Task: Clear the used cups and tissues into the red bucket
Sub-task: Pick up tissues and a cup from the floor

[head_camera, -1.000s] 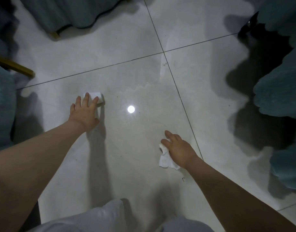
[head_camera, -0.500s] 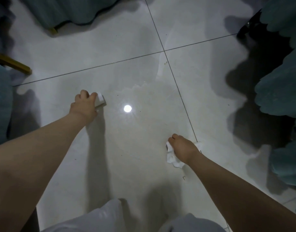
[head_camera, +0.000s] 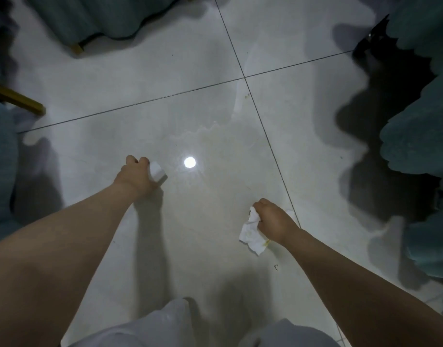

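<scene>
My left hand (head_camera: 136,176) grips a small white cup (head_camera: 157,172) just above the pale tiled floor; only the cup's right side shows past my fingers. My right hand (head_camera: 273,220) holds a crumpled white tissue (head_camera: 251,234) with yellowish stains, which hangs down from my curled fingers. The red bucket is out of view.
Teal upholstered chairs stand around the floor: one at the top (head_camera: 97,13), one at the left edge (head_camera: 1,156) with a gold leg (head_camera: 17,101), several at the right (head_camera: 420,126). A lamp's bright reflection (head_camera: 189,162) sits between my hands. My knees (head_camera: 165,326) fill the bottom.
My left hand closed round the cup and lifted it slightly. My right hand curled round the tissue and raised it off the floor.
</scene>
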`<action>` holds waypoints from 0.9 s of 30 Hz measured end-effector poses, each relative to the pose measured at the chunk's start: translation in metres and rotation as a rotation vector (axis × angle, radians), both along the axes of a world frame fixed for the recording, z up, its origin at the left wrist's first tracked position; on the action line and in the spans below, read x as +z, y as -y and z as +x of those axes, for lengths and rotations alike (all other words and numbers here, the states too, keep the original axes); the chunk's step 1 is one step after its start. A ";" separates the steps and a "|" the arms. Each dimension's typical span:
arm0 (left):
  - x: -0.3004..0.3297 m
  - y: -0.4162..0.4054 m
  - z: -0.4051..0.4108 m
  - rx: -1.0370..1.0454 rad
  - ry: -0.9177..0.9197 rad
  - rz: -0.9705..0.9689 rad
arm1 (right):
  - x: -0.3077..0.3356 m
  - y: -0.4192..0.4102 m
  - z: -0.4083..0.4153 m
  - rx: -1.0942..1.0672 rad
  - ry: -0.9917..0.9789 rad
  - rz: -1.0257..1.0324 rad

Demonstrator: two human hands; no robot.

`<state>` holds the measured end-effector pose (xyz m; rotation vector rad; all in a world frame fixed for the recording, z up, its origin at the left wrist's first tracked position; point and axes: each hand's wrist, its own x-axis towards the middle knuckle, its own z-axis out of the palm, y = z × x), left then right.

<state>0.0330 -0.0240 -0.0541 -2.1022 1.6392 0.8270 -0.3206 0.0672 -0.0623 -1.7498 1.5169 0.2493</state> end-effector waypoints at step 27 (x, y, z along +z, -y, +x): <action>0.354 -0.022 -0.090 0.056 -0.440 -0.180 | 0.359 0.023 0.016 -0.647 0.299 -0.110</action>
